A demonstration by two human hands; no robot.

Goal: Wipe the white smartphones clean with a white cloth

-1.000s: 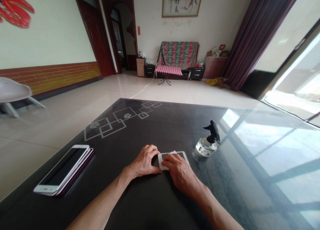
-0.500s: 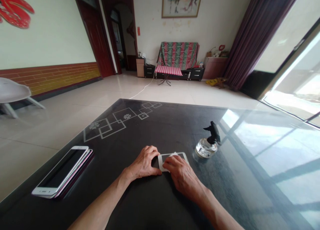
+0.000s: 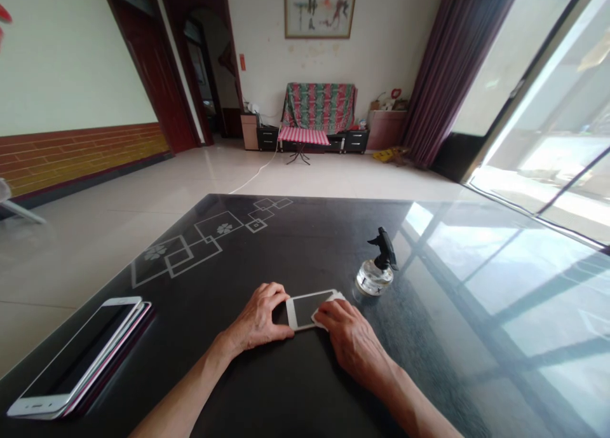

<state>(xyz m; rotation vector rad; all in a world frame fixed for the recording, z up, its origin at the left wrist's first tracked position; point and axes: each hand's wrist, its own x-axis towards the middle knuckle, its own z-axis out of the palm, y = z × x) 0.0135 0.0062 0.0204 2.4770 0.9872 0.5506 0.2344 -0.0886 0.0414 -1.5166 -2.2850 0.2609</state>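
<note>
A white smartphone (image 3: pixel 304 312) lies screen up on the dark table. My left hand (image 3: pixel 260 318) grips its left end, with the thumb at the near edge and the fingers at the far edge. Over the phone's right end, my right hand (image 3: pixel 347 330) presses a white wipe (image 3: pixel 337 295) to the screen. Most of the wipe is hidden beneath my fingers. Just beyond my right hand stands a clear spray bottle (image 3: pixel 375 276) with a black trigger head.
On the table's left side lies a stack of smartphones (image 3: pixel 79 355), the top one white. The glossy black table (image 3: pixel 295 247) has a printed pattern of squares and flowers at far left. Beyond it, a small table (image 3: pixel 304 135) with a striped top stands on the floor.
My right hand has slid the wipe rightward along the phone, baring more of the screen. My left hand keeps its hold. The whole view has shifted to the right.
</note>
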